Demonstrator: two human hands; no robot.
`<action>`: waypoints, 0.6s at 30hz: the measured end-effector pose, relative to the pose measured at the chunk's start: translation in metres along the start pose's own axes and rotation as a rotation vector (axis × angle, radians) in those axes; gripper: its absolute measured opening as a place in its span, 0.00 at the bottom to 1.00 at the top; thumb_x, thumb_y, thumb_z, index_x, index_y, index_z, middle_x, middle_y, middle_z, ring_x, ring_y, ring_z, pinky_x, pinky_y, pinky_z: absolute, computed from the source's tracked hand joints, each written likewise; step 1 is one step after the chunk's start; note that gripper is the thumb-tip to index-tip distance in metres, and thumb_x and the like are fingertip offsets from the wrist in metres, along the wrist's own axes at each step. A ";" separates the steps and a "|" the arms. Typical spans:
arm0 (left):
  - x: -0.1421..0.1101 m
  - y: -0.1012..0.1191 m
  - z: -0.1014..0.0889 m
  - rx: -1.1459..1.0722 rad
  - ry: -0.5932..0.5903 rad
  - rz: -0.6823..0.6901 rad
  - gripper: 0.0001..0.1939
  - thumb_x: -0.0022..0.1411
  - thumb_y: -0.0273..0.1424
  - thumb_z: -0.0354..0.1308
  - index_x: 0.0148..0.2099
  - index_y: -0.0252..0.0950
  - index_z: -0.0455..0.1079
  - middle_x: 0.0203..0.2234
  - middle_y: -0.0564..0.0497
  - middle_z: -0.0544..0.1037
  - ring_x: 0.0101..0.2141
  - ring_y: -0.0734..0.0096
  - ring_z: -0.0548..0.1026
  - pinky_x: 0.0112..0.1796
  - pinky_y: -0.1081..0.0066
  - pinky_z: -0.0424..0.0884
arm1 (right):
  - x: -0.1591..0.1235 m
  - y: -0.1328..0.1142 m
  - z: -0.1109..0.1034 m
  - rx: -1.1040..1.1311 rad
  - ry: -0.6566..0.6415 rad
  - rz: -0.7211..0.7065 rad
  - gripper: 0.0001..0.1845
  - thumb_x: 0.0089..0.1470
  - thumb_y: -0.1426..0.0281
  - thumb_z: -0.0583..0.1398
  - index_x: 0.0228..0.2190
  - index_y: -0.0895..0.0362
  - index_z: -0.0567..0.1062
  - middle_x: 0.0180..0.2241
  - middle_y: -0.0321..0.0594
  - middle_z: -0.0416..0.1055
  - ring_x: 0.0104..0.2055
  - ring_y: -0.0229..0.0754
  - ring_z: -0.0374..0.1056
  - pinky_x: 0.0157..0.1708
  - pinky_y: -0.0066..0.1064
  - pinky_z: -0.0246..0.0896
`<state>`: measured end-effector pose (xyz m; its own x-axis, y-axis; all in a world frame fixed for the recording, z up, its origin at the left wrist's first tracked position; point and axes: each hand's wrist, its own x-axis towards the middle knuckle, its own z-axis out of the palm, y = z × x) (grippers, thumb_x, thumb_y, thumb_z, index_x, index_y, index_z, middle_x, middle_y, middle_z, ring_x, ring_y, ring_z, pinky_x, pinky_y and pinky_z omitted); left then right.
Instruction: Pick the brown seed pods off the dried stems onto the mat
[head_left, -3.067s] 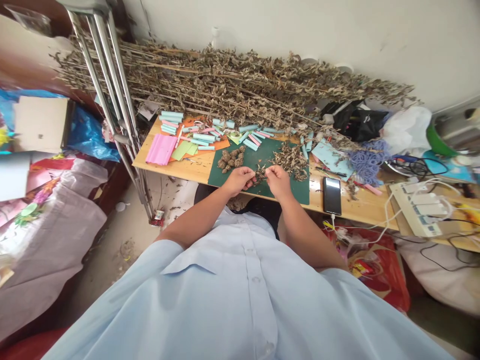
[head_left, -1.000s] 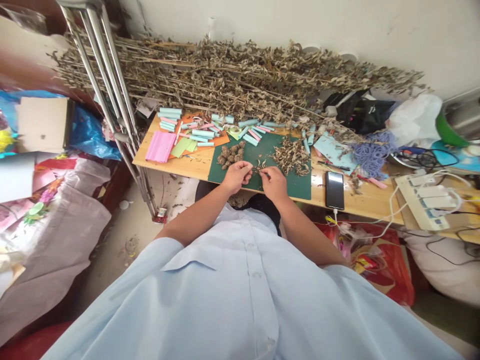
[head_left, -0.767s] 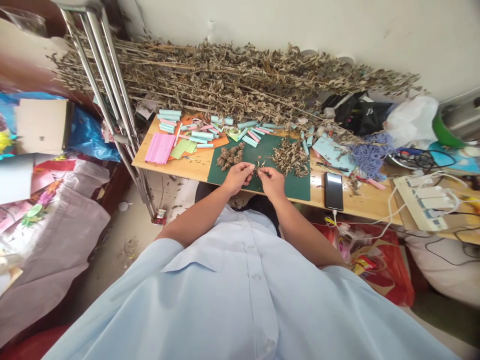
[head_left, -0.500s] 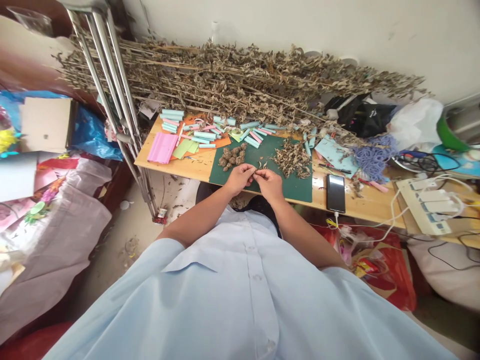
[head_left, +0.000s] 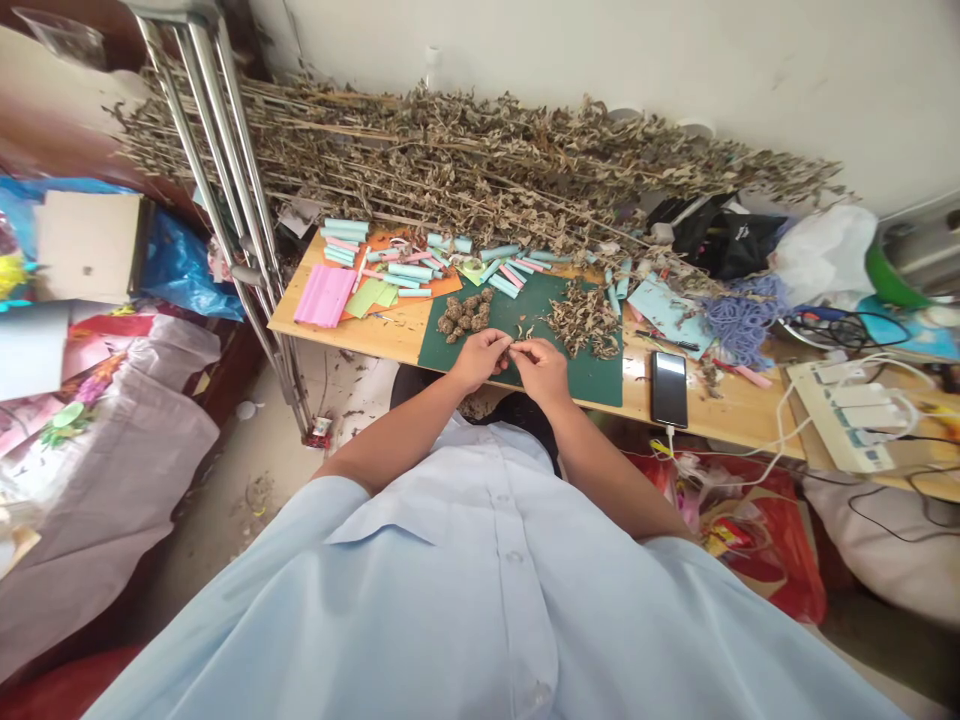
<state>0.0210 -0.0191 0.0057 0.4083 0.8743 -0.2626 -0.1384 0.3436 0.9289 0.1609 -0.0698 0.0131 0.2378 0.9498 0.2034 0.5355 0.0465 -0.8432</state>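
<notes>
My left hand and my right hand meet over the front of a green cutting mat. Both hands are closed, thumbs and fingers pinched tip to tip. Whatever lies between the fingertips is too small and too covered to make out. Just beyond my left hand sits a heap of brown dried balls. Behind my right hand lies a loose pile of dried leaves. A few leaf scraps rest on the mat between the two piles.
Bundles of dried leafy stalks fill the table's back. Rolled paper tubes and pink paper lie at left. A phone on a cable, blue yarn and a power strip are at right. Metal crutches lean at left.
Both hands keep nearly the same pinched pose, with slight finger movement at the tips. The view has shifted a little; the piles look the same.
</notes>
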 end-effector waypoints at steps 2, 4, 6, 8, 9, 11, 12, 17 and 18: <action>0.000 -0.001 0.001 0.012 -0.006 0.013 0.09 0.64 0.36 0.61 0.36 0.34 0.70 0.22 0.55 0.72 0.19 0.82 0.66 0.21 0.80 0.58 | 0.005 0.000 -0.002 0.014 0.028 0.028 0.12 0.55 0.62 0.62 0.35 0.54 0.83 0.38 0.43 0.80 0.38 0.45 0.73 0.43 0.38 0.70; -0.001 -0.002 0.002 0.052 -0.001 0.027 0.09 0.63 0.35 0.62 0.35 0.34 0.70 0.20 0.56 0.71 0.18 0.83 0.64 0.21 0.79 0.56 | 0.010 0.000 -0.002 0.031 0.016 0.069 0.14 0.54 0.61 0.62 0.37 0.55 0.82 0.39 0.44 0.80 0.36 0.44 0.73 0.42 0.38 0.70; -0.001 -0.003 0.003 0.115 0.002 0.042 0.09 0.62 0.35 0.62 0.34 0.34 0.71 0.17 0.58 0.68 0.17 0.82 0.62 0.21 0.78 0.55 | 0.016 0.001 -0.002 0.055 -0.025 0.093 0.16 0.54 0.60 0.63 0.41 0.55 0.82 0.39 0.43 0.80 0.34 0.43 0.72 0.41 0.38 0.71; -0.001 -0.004 0.003 0.173 -0.002 0.060 0.08 0.61 0.35 0.61 0.34 0.34 0.72 0.15 0.58 0.67 0.17 0.81 0.61 0.21 0.78 0.55 | 0.019 0.003 -0.002 0.069 -0.057 0.092 0.17 0.53 0.61 0.64 0.43 0.55 0.81 0.39 0.42 0.80 0.33 0.42 0.72 0.41 0.38 0.71; -0.001 -0.004 0.003 0.198 -0.006 0.068 0.08 0.61 0.34 0.60 0.34 0.34 0.72 0.15 0.58 0.67 0.17 0.81 0.61 0.22 0.77 0.55 | 0.021 0.003 -0.001 0.064 -0.066 0.083 0.18 0.53 0.62 0.64 0.44 0.55 0.81 0.39 0.41 0.80 0.33 0.42 0.72 0.42 0.38 0.71; -0.001 -0.003 0.002 0.241 -0.015 0.082 0.08 0.60 0.34 0.59 0.34 0.33 0.72 0.15 0.58 0.68 0.17 0.80 0.61 0.22 0.77 0.55 | 0.022 0.004 -0.002 0.029 -0.075 0.052 0.19 0.53 0.63 0.63 0.46 0.55 0.80 0.39 0.41 0.79 0.33 0.42 0.72 0.43 0.39 0.71; -0.001 -0.003 0.002 0.259 -0.021 0.087 0.08 0.60 0.33 0.59 0.34 0.33 0.72 0.15 0.58 0.68 0.18 0.80 0.61 0.22 0.76 0.55 | 0.022 0.004 -0.002 0.000 -0.079 0.031 0.19 0.54 0.64 0.63 0.47 0.54 0.80 0.39 0.41 0.79 0.34 0.42 0.73 0.44 0.39 0.70; -0.001 -0.001 0.002 0.324 -0.053 0.101 0.09 0.59 0.33 0.58 0.34 0.32 0.74 0.15 0.58 0.67 0.18 0.80 0.60 0.22 0.76 0.54 | 0.019 0.004 -0.005 -0.133 -0.085 -0.081 0.19 0.56 0.67 0.59 0.49 0.54 0.78 0.41 0.43 0.79 0.37 0.44 0.72 0.46 0.39 0.69; -0.001 -0.002 0.002 0.324 -0.061 0.101 0.09 0.59 0.32 0.58 0.35 0.31 0.75 0.16 0.57 0.67 0.18 0.80 0.60 0.23 0.76 0.54 | 0.018 0.005 -0.004 -0.132 -0.079 -0.089 0.20 0.56 0.68 0.59 0.50 0.55 0.77 0.40 0.42 0.78 0.36 0.44 0.72 0.45 0.39 0.69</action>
<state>0.0223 -0.0210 0.0048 0.4614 0.8730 -0.1579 0.1093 0.1207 0.9867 0.1716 -0.0535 0.0148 0.1233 0.9653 0.2302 0.6549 0.0951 -0.7497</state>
